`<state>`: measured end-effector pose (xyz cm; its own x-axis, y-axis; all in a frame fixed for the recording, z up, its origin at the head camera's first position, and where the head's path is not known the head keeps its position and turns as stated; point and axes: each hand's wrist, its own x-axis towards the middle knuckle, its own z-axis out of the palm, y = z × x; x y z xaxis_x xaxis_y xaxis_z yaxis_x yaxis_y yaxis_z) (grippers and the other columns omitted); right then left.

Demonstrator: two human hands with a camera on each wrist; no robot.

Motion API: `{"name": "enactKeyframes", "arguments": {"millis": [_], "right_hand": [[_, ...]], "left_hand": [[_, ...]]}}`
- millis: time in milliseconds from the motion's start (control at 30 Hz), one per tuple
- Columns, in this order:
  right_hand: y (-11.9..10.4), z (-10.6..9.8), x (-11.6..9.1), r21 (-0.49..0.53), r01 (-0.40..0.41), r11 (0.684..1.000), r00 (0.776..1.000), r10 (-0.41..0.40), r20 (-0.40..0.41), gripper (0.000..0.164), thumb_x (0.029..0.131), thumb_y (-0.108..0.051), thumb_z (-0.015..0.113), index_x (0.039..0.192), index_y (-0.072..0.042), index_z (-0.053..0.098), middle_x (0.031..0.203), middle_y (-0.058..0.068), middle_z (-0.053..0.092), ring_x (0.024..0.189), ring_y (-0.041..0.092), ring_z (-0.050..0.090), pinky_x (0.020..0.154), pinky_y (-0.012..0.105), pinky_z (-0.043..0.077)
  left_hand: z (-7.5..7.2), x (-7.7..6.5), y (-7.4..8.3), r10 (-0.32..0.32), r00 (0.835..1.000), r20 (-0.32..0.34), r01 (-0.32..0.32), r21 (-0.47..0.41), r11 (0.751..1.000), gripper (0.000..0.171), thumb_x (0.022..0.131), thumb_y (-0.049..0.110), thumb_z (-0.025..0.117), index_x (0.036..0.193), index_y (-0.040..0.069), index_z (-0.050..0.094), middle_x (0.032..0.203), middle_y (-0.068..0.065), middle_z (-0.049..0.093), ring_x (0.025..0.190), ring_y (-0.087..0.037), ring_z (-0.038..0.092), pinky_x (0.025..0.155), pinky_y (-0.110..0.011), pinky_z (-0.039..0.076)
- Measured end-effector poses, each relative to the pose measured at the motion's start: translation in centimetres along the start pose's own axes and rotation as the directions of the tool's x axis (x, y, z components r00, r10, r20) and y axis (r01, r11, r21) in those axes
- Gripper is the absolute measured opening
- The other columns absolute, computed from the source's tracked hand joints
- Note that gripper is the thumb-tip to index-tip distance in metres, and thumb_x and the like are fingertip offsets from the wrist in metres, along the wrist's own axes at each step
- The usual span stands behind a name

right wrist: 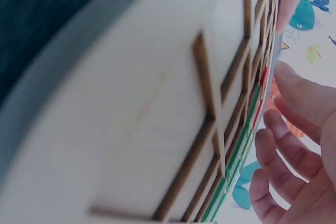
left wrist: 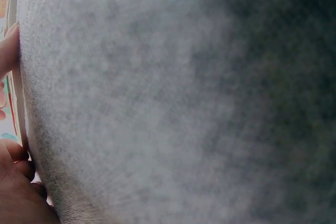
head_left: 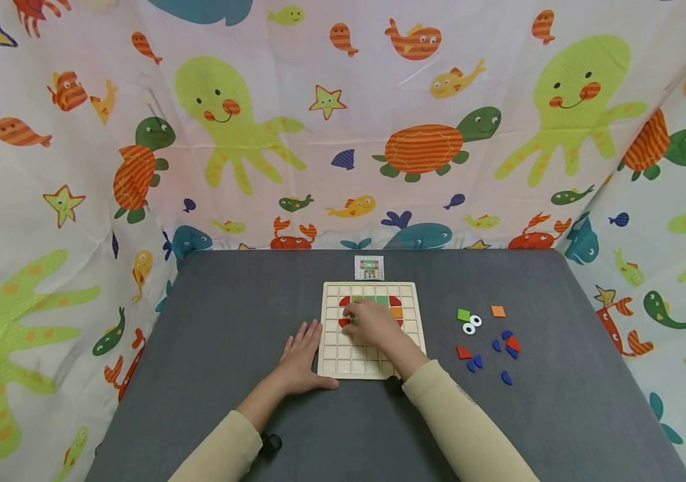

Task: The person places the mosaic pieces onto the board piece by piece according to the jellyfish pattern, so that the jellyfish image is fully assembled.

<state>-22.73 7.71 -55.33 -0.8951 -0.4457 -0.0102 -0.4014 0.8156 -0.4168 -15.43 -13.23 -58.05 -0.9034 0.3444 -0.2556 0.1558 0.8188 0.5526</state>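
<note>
In the head view a pale wooden grid board (head_left: 336,355) lies on the grey table, with red, green and orange flat pieces in its upper cells. My right hand (head_left: 373,325) is over the left part of these pieces, fingers bent and thumb apart from them. The right wrist view shows the right hand (right wrist: 304,145) beside the green strip (right wrist: 239,145), with no piece visible between thumb and fingers. Spread along the board's left edge, my left hand (head_left: 300,365) rests on the table, its thumb by the lower left corner. The left wrist view is mostly blurred grey.
Behind the board stands a small pattern card (head_left: 369,268). Loose pieces lie to the right: a green square (head_left: 464,314), an orange square (head_left: 498,311), white rings (head_left: 469,329), red pieces (head_left: 464,352) and several blue half-rounds (head_left: 506,377). A sea-animal curtain (head_left: 318,161) surrounds the table.
</note>
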Motion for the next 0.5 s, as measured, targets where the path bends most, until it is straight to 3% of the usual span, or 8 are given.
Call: {"name": "enactKeyframes", "arguments": {"millis": [200, 500], "right_hand": [[0.3, -1.0, -0.7, 0.054, -0.023, 0.998, 0.999, 0.025, -0.026, 0.025, 0.091, -0.022, 0.078, 0.114, -0.014, 0.075, 0.107, 0.001, 0.071, 0.097, 0.020, 0.067, 0.084, 0.039, 0.056], [0.7, -3.0, -2.9, 0.081, -0.015, 0.997, 0.994, 0.024, -0.111, 0.028, 0.089, -0.019, 0.080, 0.116, -0.016, 0.074, 0.104, -0.001, 0.071, 0.089, 0.018, 0.067, 0.074, 0.036, 0.055]], "left_hand": [[0.0, 0.2, 0.0, -0.001, 1.000, -0.013, 0.001, 0.003, 1.000, 0.130, 0.070, 0.059, 0.087, 0.163, 0.008, 0.012, 0.171, -0.009, 0.009, 0.158, -0.032, 0.002, 0.124, -0.059, 0.008], [0.4, 0.2, -0.3, 0.003, 1.000, -0.008, -0.003, 0.018, 1.000, 0.130, 0.071, 0.059, 0.086, 0.163, 0.008, 0.011, 0.171, -0.009, 0.009, 0.158, -0.032, 0.003, 0.124, -0.059, 0.008]]}}
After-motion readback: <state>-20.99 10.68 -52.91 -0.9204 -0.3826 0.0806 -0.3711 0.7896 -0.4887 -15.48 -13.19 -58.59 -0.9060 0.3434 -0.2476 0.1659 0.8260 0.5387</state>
